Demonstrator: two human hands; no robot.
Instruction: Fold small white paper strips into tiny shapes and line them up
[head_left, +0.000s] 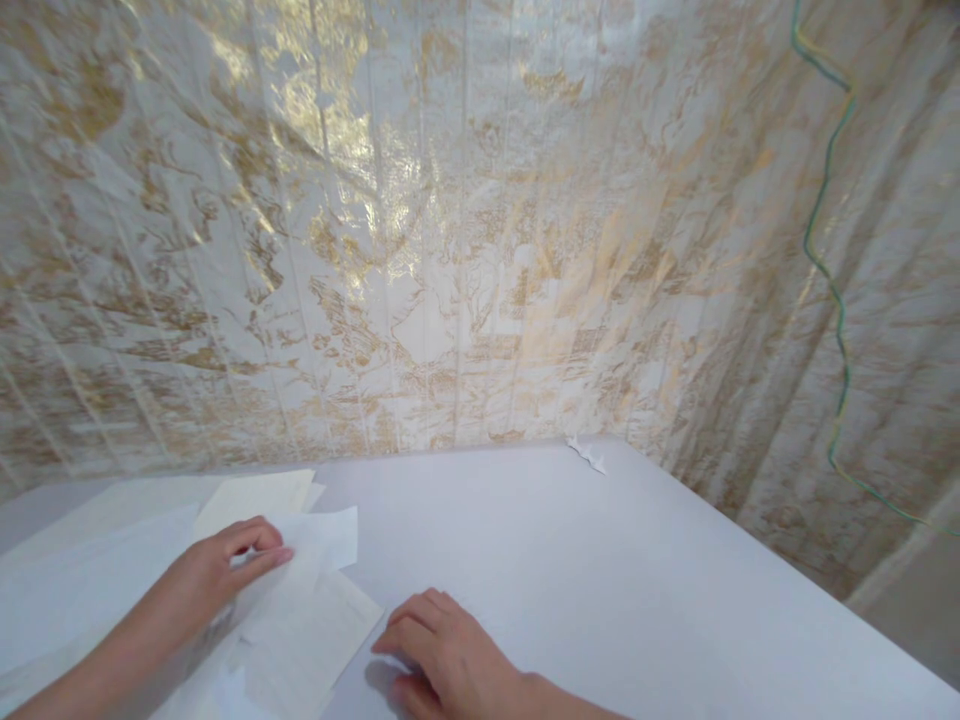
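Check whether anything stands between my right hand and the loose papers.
Nothing visible does: only a narrow strip of tabletop shows between the right hand and the nearest of the papers. The left hand is at the papers, off to the left of that gap.

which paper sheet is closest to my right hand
The off-white paper sheet whose corner points toward your right hand; the other pale paper sheets lie farther left or farther back.

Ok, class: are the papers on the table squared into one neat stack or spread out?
Spread out: the papers overlap at differing angles, with corners jutting past one another near the left hand.
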